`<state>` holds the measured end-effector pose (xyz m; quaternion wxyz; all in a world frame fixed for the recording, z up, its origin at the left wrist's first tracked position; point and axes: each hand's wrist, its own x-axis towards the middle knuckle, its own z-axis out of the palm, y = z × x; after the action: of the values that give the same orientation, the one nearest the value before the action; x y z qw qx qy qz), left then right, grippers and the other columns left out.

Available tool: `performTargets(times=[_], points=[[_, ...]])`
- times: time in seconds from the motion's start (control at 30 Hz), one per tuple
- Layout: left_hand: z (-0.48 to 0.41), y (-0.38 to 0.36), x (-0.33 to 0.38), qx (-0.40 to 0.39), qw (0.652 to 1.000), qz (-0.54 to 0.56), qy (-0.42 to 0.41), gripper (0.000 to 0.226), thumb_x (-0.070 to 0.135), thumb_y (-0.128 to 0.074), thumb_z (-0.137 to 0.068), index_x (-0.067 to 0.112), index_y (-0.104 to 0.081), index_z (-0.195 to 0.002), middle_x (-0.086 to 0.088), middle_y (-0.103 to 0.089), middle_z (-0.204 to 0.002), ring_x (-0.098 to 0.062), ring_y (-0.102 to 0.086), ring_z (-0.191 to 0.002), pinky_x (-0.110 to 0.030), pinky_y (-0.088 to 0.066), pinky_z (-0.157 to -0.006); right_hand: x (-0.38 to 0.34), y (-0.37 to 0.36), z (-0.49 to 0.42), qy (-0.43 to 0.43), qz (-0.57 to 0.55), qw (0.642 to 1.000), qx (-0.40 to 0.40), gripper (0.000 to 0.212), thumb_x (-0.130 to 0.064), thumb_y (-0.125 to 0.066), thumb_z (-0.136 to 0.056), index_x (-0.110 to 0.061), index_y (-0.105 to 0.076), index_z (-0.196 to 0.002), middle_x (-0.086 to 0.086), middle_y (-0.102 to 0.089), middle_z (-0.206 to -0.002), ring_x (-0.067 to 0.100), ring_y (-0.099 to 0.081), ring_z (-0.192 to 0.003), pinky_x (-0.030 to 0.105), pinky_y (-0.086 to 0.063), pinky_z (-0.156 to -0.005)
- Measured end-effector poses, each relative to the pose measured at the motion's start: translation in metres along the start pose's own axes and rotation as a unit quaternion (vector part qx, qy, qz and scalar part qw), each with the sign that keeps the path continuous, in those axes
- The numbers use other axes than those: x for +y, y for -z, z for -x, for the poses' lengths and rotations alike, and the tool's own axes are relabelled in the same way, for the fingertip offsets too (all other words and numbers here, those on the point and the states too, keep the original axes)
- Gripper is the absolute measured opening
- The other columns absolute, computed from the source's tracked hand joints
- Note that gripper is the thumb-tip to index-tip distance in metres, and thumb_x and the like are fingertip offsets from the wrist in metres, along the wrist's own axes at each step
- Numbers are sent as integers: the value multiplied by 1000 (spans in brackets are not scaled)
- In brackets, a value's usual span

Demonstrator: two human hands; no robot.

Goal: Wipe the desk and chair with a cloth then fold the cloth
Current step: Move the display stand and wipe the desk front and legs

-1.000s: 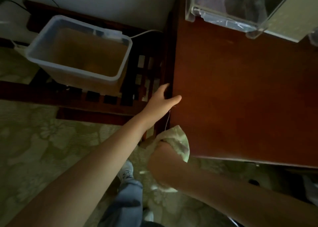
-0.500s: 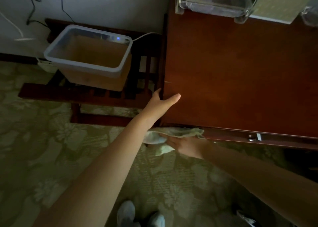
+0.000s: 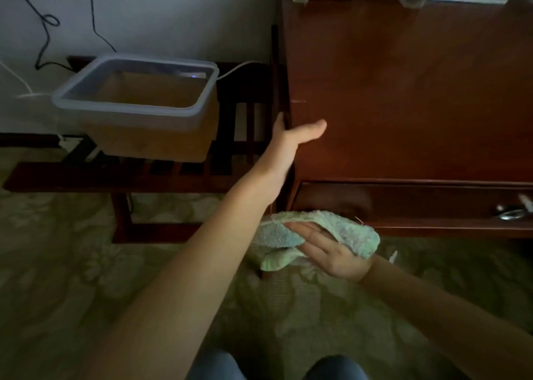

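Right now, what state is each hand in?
Left hand: open, resting on the desk edge, holding nothing.
Right hand: holding the cloth.

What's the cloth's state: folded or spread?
Bunched, neither spread flat nor neatly folded. The cloth sits in loose, crumpled layers wrapped over the right hand, with uneven edges sticking out.
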<state>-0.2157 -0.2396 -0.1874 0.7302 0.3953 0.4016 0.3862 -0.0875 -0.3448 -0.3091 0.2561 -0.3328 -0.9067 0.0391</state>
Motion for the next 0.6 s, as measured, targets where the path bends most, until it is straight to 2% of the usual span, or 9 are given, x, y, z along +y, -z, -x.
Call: performTargets(times=[0.1, 0.13, 0.17, 0.23, 0.3, 0.37, 0.47, 0.53, 0.6], points=[[-3, 1, -6, -11, 998, -37, -45, 106, 50, -78, -51, 25, -35, -145, -2, -51, -139, -25, -44, -131, -48, -27, -112, 10, -23, 0, 59, 73, 990, 104, 11, -11, -42, -99, -3, -49, -102, 19, -42, -140, 29, -44, -125, 31, -30, -113], [-1, 1, -5, -14, 997, -42, -56, 96, 47, -78, -53, 20, -45, -139, -3, -57, -132, -23, -50, -125, -46, -31, -110, 11, -29, -2, 69, 99, 984, 134, 10, -10, -43, -99, -4, -50, -95, 23, -44, -136, 33, -48, -121, 36, -35, -110], [1, 2, -5, -18, 996, -35, -77, 71, 40, -77, -62, 15, -58, -126, -4, -65, -117, -22, -59, -112, -44, -37, -107, 14, -38, -2, 86, 135, 972, 173, 11, -9, -43, -99, -4, -50, -94, 24, -44, -133, 35, -50, -120, 40, -39, -107], [-2, 3, -6, -37, 991, -47, -118, 9, 21, -66, -80, 15, -72, -80, -2, -70, -78, -19, -65, -78, -36, -48, -94, 19, -49, -7, 109, 166, 946, 256, 8, -5, -43, -98, -2, -51, -98, 25, -44, -130, 37, -50, -120, 44, -42, -104], [-1, 4, -7, -47, 983, -85, -156, 29, 21, -60, -83, 18, -66, -55, 0, -64, -62, -18, -61, -61, -32, -50, -77, 21, -59, -12, 118, 179, 924, 318, 9, -3, -46, -95, -1, -54, -92, 23, -43, -131, 34, -48, -125, 44, -41, -105], [-3, 6, -13, -49, 978, -90, -181, 30, 32, -58, -81, 18, -64, -55, -1, -62, -60, -20, -60, -61, -29, -48, -69, 22, -70, -14, 100, 202, 902, 369, 16, -5, -51, -92, 5, -62, -85, 17, -41, -135, 25, -41, -134, 38, -37, -109], [4, 12, -21, -44, 969, -106, -218, 26, 45, -63, -62, 20, -68, -69, -4, -64, -81, -25, -60, -92, -41, -43, -89, 23, -91, -5, 61, 199, 902, 377, 21, -14, -46, -97, 2, -58, -102, 21, -43, -134, 26, -43, -131, 33, -30, -114], [12, 16, -29, -43, 965, -82, -247, 38, 46, -63, -63, 18, -68, -89, -8, -64, -102, -30, -58, -109, -51, -41, -99, 29, -111, 12, 67, 189, 930, 309, 20, -12, -42, -99, 0, -53, -111, 23, -47, -134, 30, -46, -123, 31, -26, -115], [20, 21, -40, -57, 959, -58, -271, 50, 47, -60, -72, 18, -64, -113, -7, -60, -121, -28, -52, -122, -53, -36, -105, 41, -131, 32, 78, 214, 949, 216, 24, -9, -35, -101, -3, -48, -121, 18, -44, -133, 26, -47, -117, 27, -27, -114]])
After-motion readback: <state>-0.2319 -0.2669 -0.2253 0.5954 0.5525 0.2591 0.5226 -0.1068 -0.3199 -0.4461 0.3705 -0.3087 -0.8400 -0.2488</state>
